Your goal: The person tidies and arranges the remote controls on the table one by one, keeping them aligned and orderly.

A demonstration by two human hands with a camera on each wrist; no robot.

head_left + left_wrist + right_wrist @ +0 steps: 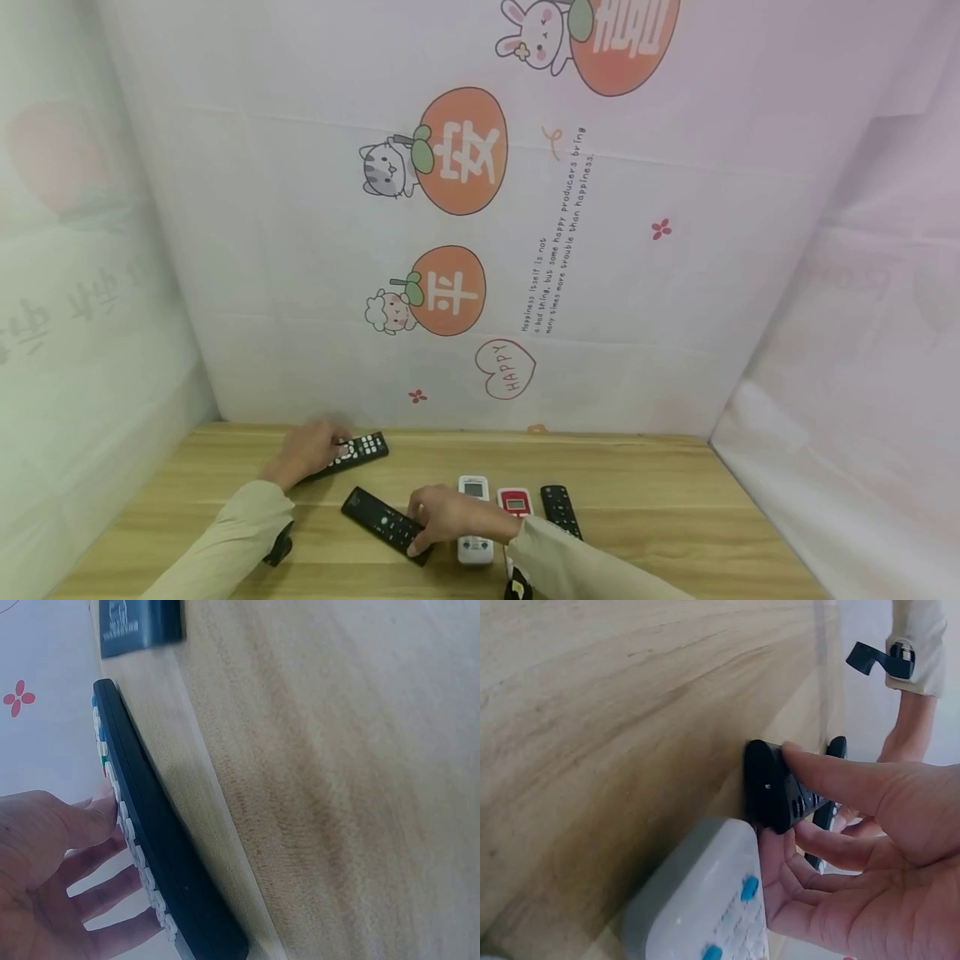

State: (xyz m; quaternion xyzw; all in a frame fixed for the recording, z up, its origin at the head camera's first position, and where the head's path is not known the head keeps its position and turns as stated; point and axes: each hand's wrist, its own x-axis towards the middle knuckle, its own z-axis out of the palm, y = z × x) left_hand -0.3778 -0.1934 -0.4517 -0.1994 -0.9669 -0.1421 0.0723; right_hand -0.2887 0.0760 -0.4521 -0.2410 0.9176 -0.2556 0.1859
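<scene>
At the table's far left, my left hand [309, 454] holds a black remote control with white buttons [365, 449]. The left wrist view has the thumb of the left hand [45, 855] at the button side of this remote [169, 832], the other fingers partly hidden behind it. Nearer the middle, a second black remote control [378, 518] lies aslant, its near right end pinched by my right hand [447, 512]. In the right wrist view, thumb and fingers sit on opposite edges of that remote [765, 787]. A white remote [705, 900] lies close beside those fingers.
Right of centre, my right forearm partly covers the white remote [474, 490] and a red and white remote [514, 500]. Another black remote [559, 508] lies beyond them. A printed white curtain [300, 250] rises behind the wooden table [675, 508], with white cloth at both sides.
</scene>
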